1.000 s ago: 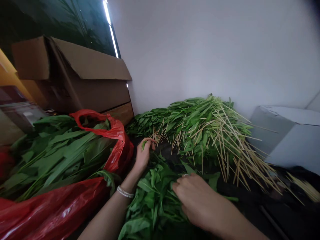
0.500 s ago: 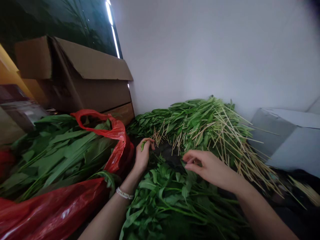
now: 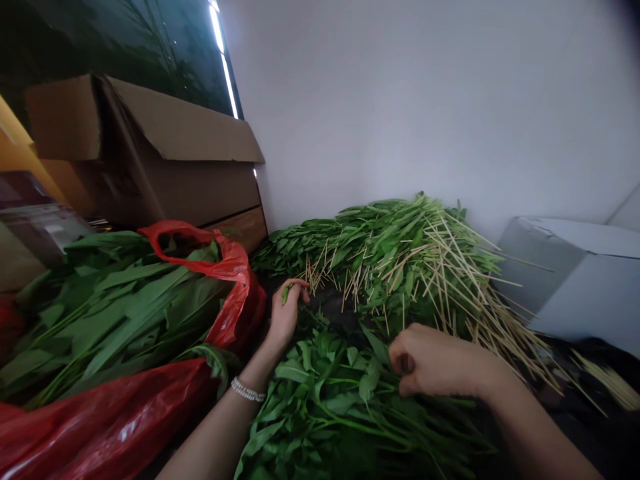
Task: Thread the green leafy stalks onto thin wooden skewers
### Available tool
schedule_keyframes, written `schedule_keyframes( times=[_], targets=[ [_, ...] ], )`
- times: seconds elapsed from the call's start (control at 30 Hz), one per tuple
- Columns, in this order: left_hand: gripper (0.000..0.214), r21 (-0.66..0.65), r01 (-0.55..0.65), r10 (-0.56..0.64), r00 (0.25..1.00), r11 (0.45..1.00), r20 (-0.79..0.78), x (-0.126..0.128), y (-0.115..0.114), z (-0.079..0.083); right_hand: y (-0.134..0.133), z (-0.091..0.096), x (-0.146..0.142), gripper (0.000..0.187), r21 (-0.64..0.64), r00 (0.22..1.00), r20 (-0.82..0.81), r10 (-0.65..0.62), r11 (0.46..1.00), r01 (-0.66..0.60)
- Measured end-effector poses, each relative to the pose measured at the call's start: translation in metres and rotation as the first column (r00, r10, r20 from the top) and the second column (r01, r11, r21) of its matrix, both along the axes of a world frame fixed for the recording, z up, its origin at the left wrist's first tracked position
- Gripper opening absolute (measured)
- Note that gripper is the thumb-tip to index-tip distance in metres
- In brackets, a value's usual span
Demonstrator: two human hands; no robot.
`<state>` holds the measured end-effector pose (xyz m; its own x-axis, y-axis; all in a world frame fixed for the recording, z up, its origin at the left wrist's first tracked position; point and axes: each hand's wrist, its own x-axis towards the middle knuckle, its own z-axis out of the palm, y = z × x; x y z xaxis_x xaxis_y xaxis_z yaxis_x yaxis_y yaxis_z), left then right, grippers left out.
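Note:
My left hand (image 3: pixel 287 311), with a beaded bracelet on the wrist, is curled round a small folded green leaf near the tips of some wooden skewers. My right hand (image 3: pixel 431 360) is closed in a loose fist over the loose green leaves (image 3: pixel 330 393) in front of me; what its fingers pinch is hidden. Behind both hands lies a big heap of leaves threaded on thin wooden skewers (image 3: pixel 425 267).
A red plastic bag (image 3: pixel 125 407) full of long green leaves sits at the left. An open cardboard box (image 3: pixel 165 153) stands behind it. A grey box (image 3: pixel 575 273) is at the right against a white wall. Loose skewers lie at the far right.
My right hand rose off the leaf pile, reached toward the skewered heap with fingers apart, then dropped back and closed into a fist. My left hand stayed put.

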<state>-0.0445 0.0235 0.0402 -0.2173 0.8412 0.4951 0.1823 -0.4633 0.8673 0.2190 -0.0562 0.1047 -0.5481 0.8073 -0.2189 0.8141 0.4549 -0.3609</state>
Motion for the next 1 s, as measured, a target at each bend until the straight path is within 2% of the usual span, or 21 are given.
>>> schedule_keyframes(
  times=[0.13,0.3,0.4,0.47,0.53,0.57,0.63,0.7,0.77,0.9,1.0],
  targets=[
    [0.023,-0.006,-0.006,0.006,1.0,1.0,0.01,0.0,0.0,-0.001,0.001,-0.004,-0.006,0.011,0.052,0.999,0.025,0.039,0.998,-0.04],
    [0.023,-0.013,-0.008,0.008,1.0,1.0,0.0,0.001,0.0,-0.001,0.002,0.006,0.009,0.01,0.229,0.994,-0.103,-0.023,0.972,0.047],
    [0.023,-0.003,-0.004,0.004,1.0,1.0,-0.005,0.002,-0.001,-0.001,0.0,0.019,0.019,0.004,0.16,0.955,-0.291,-0.05,0.982,0.1],
    [0.023,0.005,-0.001,0.001,1.0,1.0,-0.006,0.003,-0.001,0.0,-0.002,0.027,0.023,0.006,0.088,0.878,-0.466,-0.107,0.982,0.167],
    [0.023,0.004,0.001,-0.001,1.0,1.0,-0.007,0.003,-0.001,-0.001,-0.003,0.034,0.024,0.012,0.097,0.744,-0.649,-0.158,0.953,0.288],
    [0.023,0.0,0.001,-0.001,1.0,1.0,-0.005,0.002,-0.001,-0.001,-0.003,0.036,0.024,0.015,0.126,0.647,-0.746,-0.159,0.92,0.371],
    [0.024,-0.016,0.004,-0.004,1.0,1.0,0.003,0.002,0.0,-0.002,-0.003,0.038,0.023,0.018,0.157,0.388,-0.918,-0.086,0.819,0.551],
    [0.024,-0.033,0.011,-0.011,1.0,0.999,0.012,0.001,0.0,-0.004,-0.001,0.04,0.021,0.018,0.092,0.099,-0.995,0.035,0.737,0.669],
    [0.023,-0.043,0.022,-0.021,1.0,0.999,0.016,0.0,0.001,-0.005,-0.001,0.043,0.022,0.017,0.0,-0.109,-0.989,0.103,0.725,0.688],
    [0.023,-0.037,0.011,-0.011,1.0,0.999,0.001,-0.001,0.002,-0.006,-0.005,0.056,0.031,0.016,-0.104,-0.337,-0.929,0.154,0.765,0.636],
    [0.025,-0.016,-0.006,0.005,1.0,1.0,-0.021,0.0,0.002,-0.006,-0.008,0.062,0.041,0.014,-0.111,-0.428,-0.875,0.226,0.767,0.632]
  ],
)
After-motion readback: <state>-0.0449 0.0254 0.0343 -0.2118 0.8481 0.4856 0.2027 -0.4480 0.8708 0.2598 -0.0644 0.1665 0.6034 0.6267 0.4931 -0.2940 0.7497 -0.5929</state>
